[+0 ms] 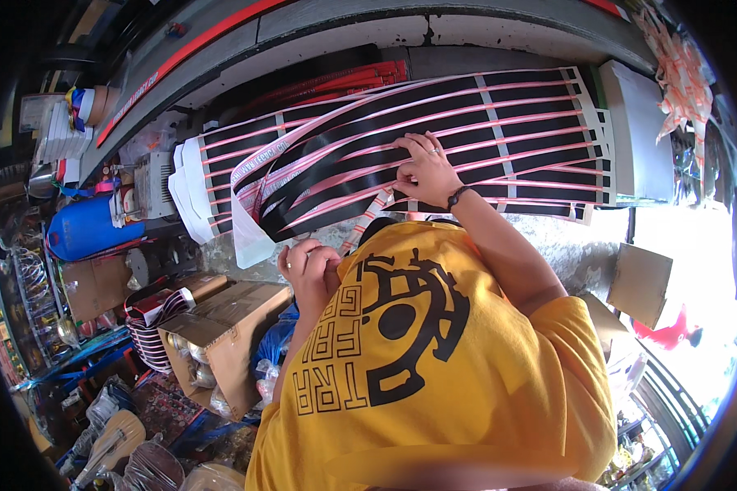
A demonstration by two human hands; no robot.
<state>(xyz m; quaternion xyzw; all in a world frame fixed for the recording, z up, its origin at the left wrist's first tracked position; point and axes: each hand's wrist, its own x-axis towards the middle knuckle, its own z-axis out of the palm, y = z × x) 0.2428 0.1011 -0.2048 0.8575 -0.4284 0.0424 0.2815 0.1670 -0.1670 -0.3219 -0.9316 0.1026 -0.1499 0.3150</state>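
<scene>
Long black ribbons with pink and white edges [368, 123] lie side by side over pale sheets on the workbench. Several lift loose and curl over at the left. My right hand [426, 170], with a ring and a dark wristband, is over the front ribbons, thumb and index finger pinched at the upper end of a narrow white strip with red-orange marks [370, 215]. That strip slants down toward my left hand [309, 266], which is beside my yellow shirt with its fingers curled. Its lower end passes close to those fingertips, and the contact there is hidden.
A cardboard box [229, 335] with wrapped items stands at lower left. Farther left are a blue container [94, 227] and a grey metal unit [154, 186]. A white box [635, 123] and hanging orange-white ribbons [681, 82] are at right. Red ribbons [327, 86] lie behind.
</scene>
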